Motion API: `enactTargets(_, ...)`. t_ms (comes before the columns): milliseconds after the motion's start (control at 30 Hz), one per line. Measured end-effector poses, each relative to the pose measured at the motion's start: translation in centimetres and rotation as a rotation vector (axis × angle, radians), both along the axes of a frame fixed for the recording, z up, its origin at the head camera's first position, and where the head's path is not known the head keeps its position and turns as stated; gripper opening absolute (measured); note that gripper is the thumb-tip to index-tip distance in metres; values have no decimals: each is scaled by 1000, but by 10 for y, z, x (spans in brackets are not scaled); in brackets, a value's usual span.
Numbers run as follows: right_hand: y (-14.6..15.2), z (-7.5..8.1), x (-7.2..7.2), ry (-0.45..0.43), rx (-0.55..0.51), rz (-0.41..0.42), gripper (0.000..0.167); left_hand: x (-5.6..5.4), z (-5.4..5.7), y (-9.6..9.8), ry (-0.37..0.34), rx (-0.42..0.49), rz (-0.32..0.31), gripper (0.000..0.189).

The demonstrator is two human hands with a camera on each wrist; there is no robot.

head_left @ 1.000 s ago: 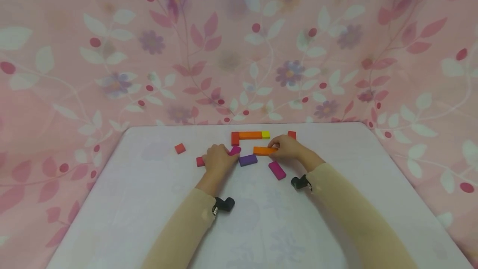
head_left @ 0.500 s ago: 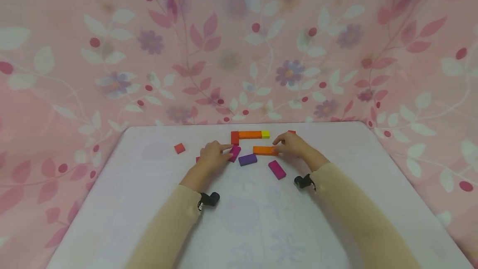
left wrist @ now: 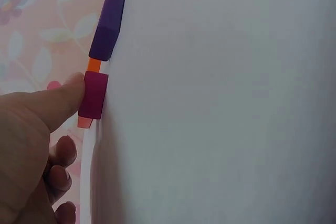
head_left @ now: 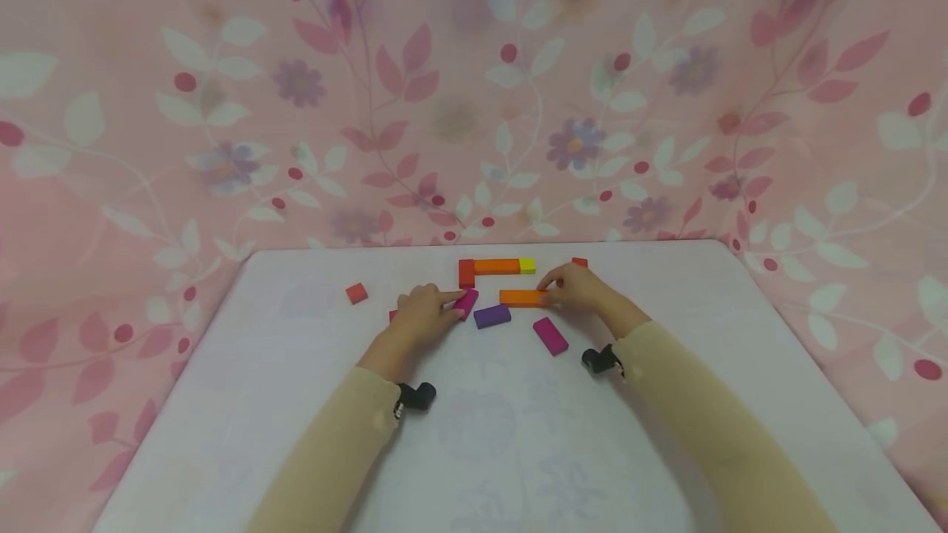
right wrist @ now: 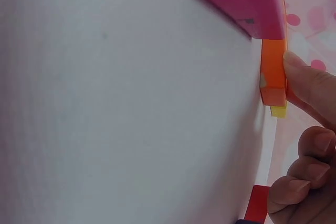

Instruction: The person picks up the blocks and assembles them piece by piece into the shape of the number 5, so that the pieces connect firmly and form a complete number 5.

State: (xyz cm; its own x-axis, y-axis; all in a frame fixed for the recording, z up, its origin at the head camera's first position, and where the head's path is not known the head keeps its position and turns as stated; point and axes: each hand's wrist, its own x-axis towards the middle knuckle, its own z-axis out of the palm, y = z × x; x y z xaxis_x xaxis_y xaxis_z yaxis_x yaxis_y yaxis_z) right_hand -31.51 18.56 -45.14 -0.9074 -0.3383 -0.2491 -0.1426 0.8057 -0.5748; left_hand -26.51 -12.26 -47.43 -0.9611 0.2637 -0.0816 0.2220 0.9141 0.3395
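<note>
In the head view my left hand (head_left: 417, 317) holds a magenta block (head_left: 468, 303) between thumb and forefinger, as it lies slanted on the table. The left wrist view shows the thumb (left wrist: 65, 95) against the side of that block (left wrist: 94, 95); the other fingers curl below. My right hand (head_left: 581, 290) pinches the right end of a long orange block (head_left: 518, 298). From the right wrist, its thumb (right wrist: 310, 82) meets the orange block (right wrist: 273, 72), with the forefinger mostly hidden. A purple block (head_left: 492, 317) lies between the hands, just below the orange one.
Behind, a red block (head_left: 467, 274), another orange block (head_left: 496, 266) and a yellow block (head_left: 527, 266) form a corner. A second magenta block (head_left: 550, 336) lies nearer. Red pieces sit at far left (head_left: 357, 293), beside the left hand (head_left: 393, 315) and behind the right (head_left: 580, 262).
My left hand has shifted left, uncovering more of the magenta block, then its fingers have closed in on it. The orange block has slid very slightly left with my right hand.
</note>
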Motion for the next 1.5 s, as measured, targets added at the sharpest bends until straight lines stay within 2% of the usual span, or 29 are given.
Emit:
enactTargets(167,-8,-1,-1,-25,-2,-17,24,5,2,6,44,17,64,48)
enactTargets(300,-15,-1,-1,-28,-11,-5,24,6,0,11,45,21,122,49)
enactTargets(533,-22,-3,0,-25,8,-1,24,5,-6,20,55,11,185,50)
enactTargets(833,-29,-1,4,-36,7,17,22,8,-2,32,81,12,280,47)
enactTargets(967,-31,0,5,-23,18,35,22,9,-2,37,91,8,304,48)
enactTargets(1133,-31,0,4,-14,26,50,24,10,-3,37,115,21,276,47)
enactTargets(1267,-31,1,5,-23,27,32,27,8,-1,30,134,46,209,45)
enactTargets(1500,-31,2,7,-23,28,28,23,6,6,18,51,-52,99,51)
